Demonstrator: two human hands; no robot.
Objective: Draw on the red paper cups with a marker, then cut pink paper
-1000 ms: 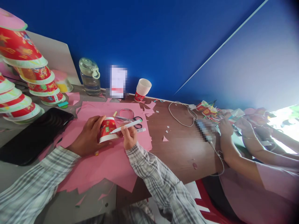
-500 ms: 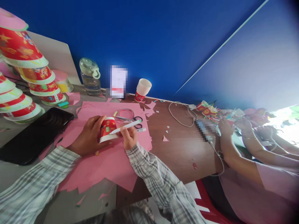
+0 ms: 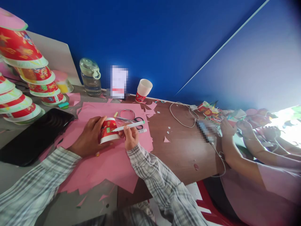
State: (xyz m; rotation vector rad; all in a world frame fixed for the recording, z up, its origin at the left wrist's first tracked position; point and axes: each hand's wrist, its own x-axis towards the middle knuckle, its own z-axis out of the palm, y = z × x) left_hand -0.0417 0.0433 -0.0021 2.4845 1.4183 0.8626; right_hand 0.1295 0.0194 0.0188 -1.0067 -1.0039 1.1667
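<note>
My left hand [image 3: 90, 138] is wrapped round a red paper cup [image 3: 109, 126], which is tipped with its white band toward me. Between the fingers of my right hand [image 3: 130, 137] is a white marker [image 3: 129, 126] with a green end. Its tip points left at the side of the cup; I cannot tell whether it touches. Under both hands lie sheets of pink paper [image 3: 103, 171]. Just beyond the marker are scissors [image 3: 138, 119] with dark handles, and a marker cap [image 3: 142, 130] lies beside my right hand.
Stacked red cups [image 3: 37, 83] stand at the left, near a black phone [image 3: 35, 135]. A water bottle [image 3: 90, 78] and a nested cup stack [image 3: 143, 91] are at the back. A white cable [image 3: 171, 114] loops across the table. Another person's arms [image 3: 232, 153] rest at the right.
The marker tip has shifted up from the cup's white band toward its red printed part, and the marker lies flatter. My left hand keeps its hold on the cup.
</note>
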